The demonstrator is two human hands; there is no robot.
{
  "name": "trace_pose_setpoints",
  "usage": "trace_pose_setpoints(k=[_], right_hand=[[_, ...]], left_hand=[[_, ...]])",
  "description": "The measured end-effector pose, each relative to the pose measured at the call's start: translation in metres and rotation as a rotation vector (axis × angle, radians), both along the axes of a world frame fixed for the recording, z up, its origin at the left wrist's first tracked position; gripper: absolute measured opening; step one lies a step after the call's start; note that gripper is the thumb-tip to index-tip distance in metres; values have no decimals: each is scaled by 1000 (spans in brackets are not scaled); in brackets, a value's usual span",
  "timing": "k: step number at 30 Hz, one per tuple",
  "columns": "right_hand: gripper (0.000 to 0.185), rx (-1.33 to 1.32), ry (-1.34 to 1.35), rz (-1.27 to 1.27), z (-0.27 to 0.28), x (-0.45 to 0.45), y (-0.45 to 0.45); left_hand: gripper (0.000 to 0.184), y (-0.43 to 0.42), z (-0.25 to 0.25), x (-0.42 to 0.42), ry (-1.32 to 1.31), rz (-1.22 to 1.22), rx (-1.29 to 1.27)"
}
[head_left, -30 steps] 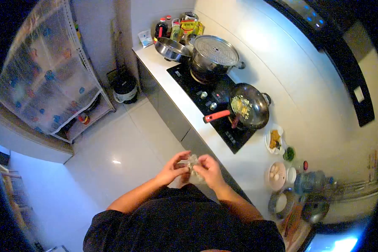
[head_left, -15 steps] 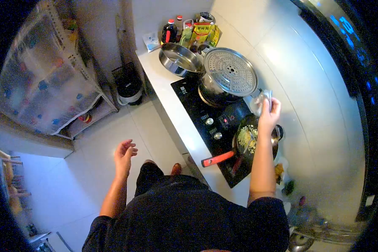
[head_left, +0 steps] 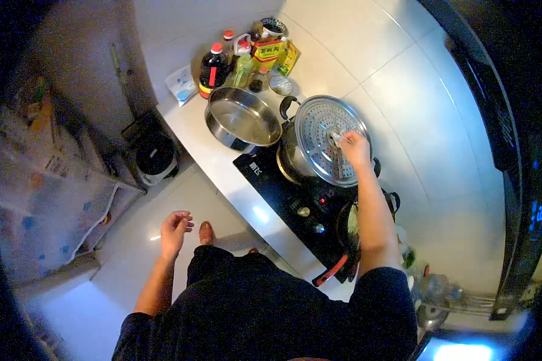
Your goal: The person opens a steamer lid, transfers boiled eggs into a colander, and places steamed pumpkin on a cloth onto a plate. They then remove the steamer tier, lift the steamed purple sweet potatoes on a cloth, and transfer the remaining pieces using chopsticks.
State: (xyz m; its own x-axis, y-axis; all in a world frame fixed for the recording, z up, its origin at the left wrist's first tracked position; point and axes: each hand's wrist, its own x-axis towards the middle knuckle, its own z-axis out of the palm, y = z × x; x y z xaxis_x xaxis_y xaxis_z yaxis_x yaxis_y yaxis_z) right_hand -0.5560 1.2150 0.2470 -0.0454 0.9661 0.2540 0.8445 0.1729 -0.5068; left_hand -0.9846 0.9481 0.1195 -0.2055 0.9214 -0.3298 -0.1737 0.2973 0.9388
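My right hand [head_left: 356, 150] is closed on a crumpled, see-through plastic piece [head_left: 341, 138], mostly hidden by the fingers; whether it is a bag or wrap I cannot tell. The hand is over the perforated metal steamer tray [head_left: 319, 135], which sits on top of a steel pot [head_left: 295, 157] on the black cooktop [head_left: 271, 186]. Partly behind my forearm is a frying pan with a red handle [head_left: 330, 271] and pale chopped food [head_left: 353, 220] in it. My left hand [head_left: 174, 232] hangs over the floor, fingers loosely bent and apart, holding nothing.
A deep, empty steel pan [head_left: 242, 117] stands on the white counter [head_left: 193, 144] left of the pot. Behind it are a dark sauce bottle [head_left: 213, 71], yellow seasoning packets [head_left: 267, 54] and a small jar [head_left: 280, 85]. A black bin [head_left: 155, 159] stands on the floor.
My right hand has moved from beside the frying pan to over the steamer tray, still gripping the plastic. The view has turned and shifted towards the pot. My left hand stays low and empty.
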Motion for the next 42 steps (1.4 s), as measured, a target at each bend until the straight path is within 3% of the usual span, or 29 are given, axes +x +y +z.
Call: trace_pose_setpoints(k=[3,9,12,15,18,21,24,27,33,36,42], right_hand=[[17,-101,-64,27,9,-5,0],[21,-85,-463,112,20,-11,13],[21,-436,-260,33,1,12,40],[21,-624,-264,68,3,20,57],[24,-636,-398,287,-4,29,68],[27,-621,-630,207,15,1,59],[28,-519,-595,188,11,3,57],[27,-610,-514,83,17,-5,57],[24,-489,-565,209,20,-1,54],[22,-480,-737,302,14,2,60],[24,-333,-633,211,12,-3,45]], left_hand=[[15,35,-15,-31,-4,-29,-23],[14,82,-15,-42,-4,-89,-38],[14,91,-10,-33,-18,-98,-26],[14,94,-13,-26,-38,-122,-19],[14,95,-17,-21,-21,-161,-4],[14,94,-21,-21,-4,-168,0],[13,90,-21,-19,0,-131,-9],[13,83,-19,-17,-5,-111,-35],[12,76,-21,-14,16,-102,-35],[12,76,-24,-13,22,-94,-33],[12,74,-16,-7,50,-73,-24]])
